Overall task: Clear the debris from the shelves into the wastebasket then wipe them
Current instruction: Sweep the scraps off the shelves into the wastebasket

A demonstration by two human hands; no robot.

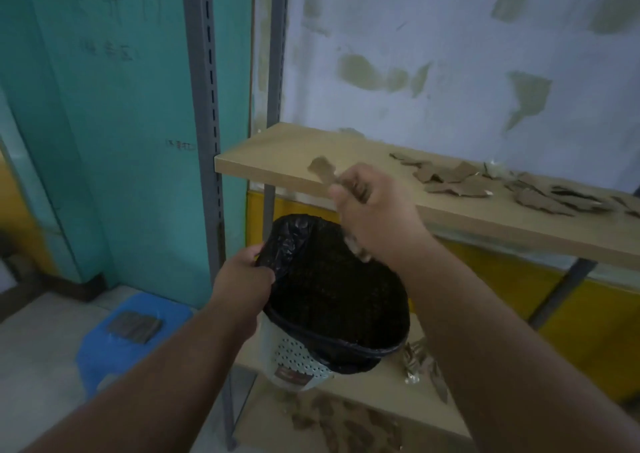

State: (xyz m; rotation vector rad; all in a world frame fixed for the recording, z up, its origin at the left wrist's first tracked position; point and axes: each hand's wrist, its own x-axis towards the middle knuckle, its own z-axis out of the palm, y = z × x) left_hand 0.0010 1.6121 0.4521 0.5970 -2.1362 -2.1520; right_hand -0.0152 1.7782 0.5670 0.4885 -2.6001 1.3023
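Note:
My left hand (244, 274) grips the rim of a white perforated wastebasket (294, 359) lined with a black bag (332, 286) and holds it tilted below the upper shelf (277, 161). My right hand (374, 210) holds torn cardboard scraps (322, 170) above the basket's mouth, at the shelf's front edge. More cardboard debris (502, 185) lies spread over the right part of the upper shelf. Scraps and crumpled wrappers (420, 362) lie on the middle shelf (381, 397), and more scraps (332, 418) lie on the shelf below it.
Grey slotted metal uprights (204, 106) carry the shelves at the left. A blue plastic stool (135, 334) with a dark folded cloth (135, 326) on it stands on the floor to the left. Teal and peeling white walls close in behind.

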